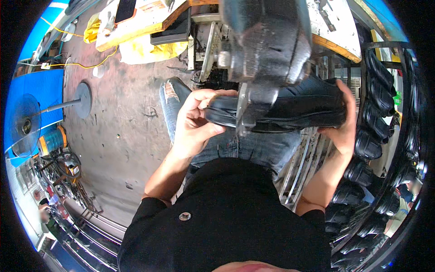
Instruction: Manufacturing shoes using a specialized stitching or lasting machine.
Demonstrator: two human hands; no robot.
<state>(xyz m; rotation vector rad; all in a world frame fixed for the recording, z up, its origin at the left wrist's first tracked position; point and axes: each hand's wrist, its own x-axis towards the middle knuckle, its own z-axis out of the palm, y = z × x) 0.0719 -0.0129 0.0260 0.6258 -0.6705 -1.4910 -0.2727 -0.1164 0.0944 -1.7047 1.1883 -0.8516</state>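
Black leather catches the light on the shoe (pixel 312 106), held crosswise under the dark machine head (pixel 272 50) above the worker's lap. The left hand (pixel 194 121) pinches one end between thumb and fingers; the right hand (pixel 346 121) is closed around the other. I'd judge it's being worked at the machine; whether they touch, I can't quite tell. Turning it further would call for both hands guiding evenly.

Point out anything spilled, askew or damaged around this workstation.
Dark scraps litter the floor left of the left hand, looking like dropped waste. Beyond them, a yellow cord runs loosely, perhaps a snag.
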